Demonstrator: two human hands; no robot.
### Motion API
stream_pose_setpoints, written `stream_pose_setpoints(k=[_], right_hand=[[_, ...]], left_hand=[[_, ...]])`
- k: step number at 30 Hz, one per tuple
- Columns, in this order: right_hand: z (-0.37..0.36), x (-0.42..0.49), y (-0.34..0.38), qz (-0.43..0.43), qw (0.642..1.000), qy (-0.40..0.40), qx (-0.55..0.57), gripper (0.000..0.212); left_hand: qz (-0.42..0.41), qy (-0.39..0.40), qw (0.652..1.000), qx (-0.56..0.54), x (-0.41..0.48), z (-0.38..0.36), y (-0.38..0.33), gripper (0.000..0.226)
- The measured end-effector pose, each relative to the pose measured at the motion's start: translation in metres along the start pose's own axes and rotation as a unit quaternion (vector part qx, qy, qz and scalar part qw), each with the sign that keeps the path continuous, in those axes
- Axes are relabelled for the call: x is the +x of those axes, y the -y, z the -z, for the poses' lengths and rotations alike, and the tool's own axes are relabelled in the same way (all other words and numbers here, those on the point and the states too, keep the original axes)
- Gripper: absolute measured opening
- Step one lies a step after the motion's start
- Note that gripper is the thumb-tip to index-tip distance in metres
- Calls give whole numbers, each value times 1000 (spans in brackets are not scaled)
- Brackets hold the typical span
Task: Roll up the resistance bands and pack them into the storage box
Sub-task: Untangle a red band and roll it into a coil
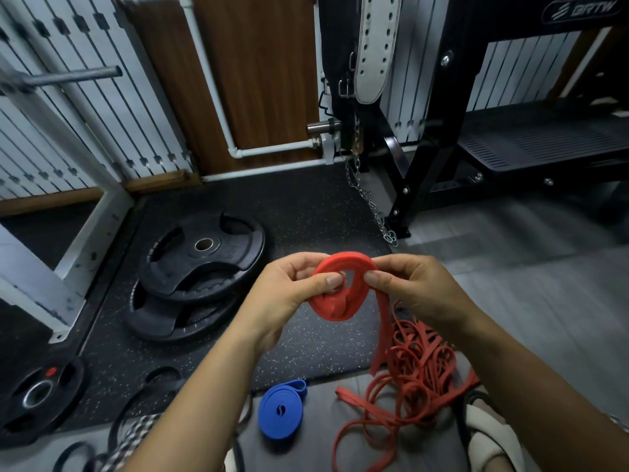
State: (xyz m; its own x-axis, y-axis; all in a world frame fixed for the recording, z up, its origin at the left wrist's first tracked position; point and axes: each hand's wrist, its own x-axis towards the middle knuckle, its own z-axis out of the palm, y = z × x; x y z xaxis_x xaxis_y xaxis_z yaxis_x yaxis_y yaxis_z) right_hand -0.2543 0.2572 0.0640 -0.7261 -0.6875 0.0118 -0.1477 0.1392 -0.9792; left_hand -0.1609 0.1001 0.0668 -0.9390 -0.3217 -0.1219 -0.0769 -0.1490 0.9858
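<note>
The left hand (292, 291) grips the left side of the red band coil (335, 310), thumb hooked in its hole; the right hand (412, 284) pinches the upper right rim. The unrolled tail (380, 335) hangs lengthwise straight below the right hand, the nearer one, down to the red tangle (422, 366) on the floor (510, 260). No storage box shows

Both bare forearms rise from the lower edge of the frame and meet near its centre. The left hand (289, 287) curls round the left side of a coiled red band (328, 310), thumb laid across its face. The right hand (412, 284) pinches the coil's right edge between thumb and fingers.
</note>
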Motion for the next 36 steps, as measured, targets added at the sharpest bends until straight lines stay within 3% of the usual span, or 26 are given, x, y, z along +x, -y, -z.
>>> stream_pose_setpoints(k=[4, 9, 15, 20, 27, 30, 34, 36], right_hand=[[1, -1, -1, 35, 983, 15, -177, 16], [-1, -4, 2, 50, 977, 32, -207, 16], [-2, -4, 6, -18, 998, 49, 18, 26], [-3, -2, -2, -46, 999, 12, -15, 14], [-12, 1, -1, -19, 993, -1, 120, 17], [-5, 0, 3, -5, 999, -12, 44, 16], [5, -2, 4, 5, 996, 1, -91, 17], [2, -4, -1, 14, 981, 17, -191, 17]], left_hand=[[13, 22, 994, 107, -1, 0, 0, 19], [23, 34, 994, 103, -1, -5, 1, 17], [-9, -16, 1000, 6, -2, -6, -3, 14], [-32, -61, 993, -100, 0, -6, -4, 18], [-24, -94, 969, -228, 1, -19, 5, 20], [-8, -56, 982, -183, 3, -13, 6, 25], [-18, -9, 1000, 16, 3, -1, 3, 35], [-21, 8, 995, 94, 2, -2, 3, 29]])
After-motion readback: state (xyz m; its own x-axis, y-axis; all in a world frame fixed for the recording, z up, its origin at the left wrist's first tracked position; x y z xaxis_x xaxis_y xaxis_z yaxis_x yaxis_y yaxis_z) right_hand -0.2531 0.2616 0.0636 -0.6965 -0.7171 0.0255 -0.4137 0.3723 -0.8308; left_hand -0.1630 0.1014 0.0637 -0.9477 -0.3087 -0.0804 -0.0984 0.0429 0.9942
